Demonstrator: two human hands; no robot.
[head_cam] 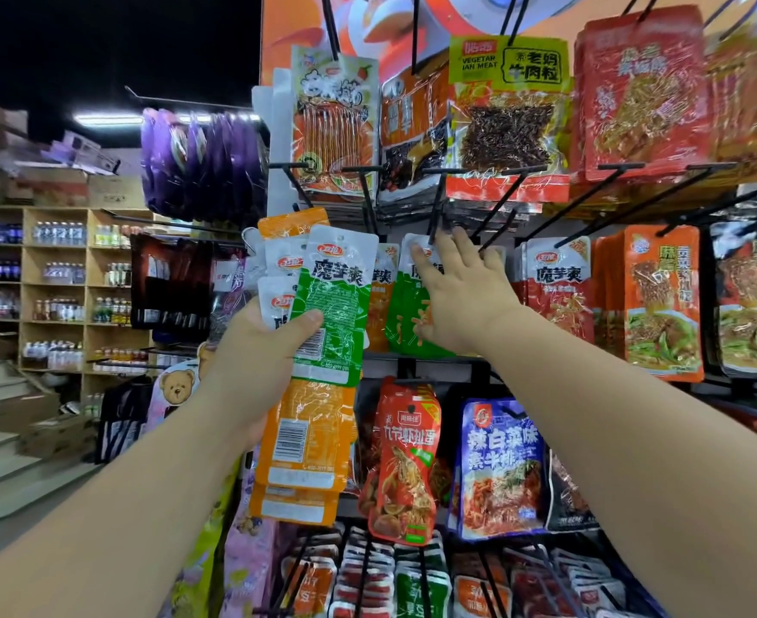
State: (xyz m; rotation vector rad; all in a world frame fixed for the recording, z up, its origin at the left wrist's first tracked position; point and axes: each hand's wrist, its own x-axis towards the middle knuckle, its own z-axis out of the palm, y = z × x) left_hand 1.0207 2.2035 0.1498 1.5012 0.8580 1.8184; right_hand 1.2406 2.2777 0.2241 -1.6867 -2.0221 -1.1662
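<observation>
My left hand (262,350) grips a fanned stack of flat snack packets in front of a peg rack: a green packet (334,305) on top, orange packets (305,443) behind and below it. My thumb presses across the green one. My right hand (461,287) reaches to a green packet (405,314) that hangs on a black peg (434,211), fingers spread over the packet's white top; whether it pinches the packet I cannot tell. An orange packet (378,305) hangs just left of it.
Black pegs carry many packets: red ones (555,287) to the right, a yellow-labelled one (508,104) above, a red prawn packet (405,461) and a blue one (501,466) below. Purple bags (198,162) hang at left. Wooden drink shelves (55,287) and stairs (1,417) lie far left.
</observation>
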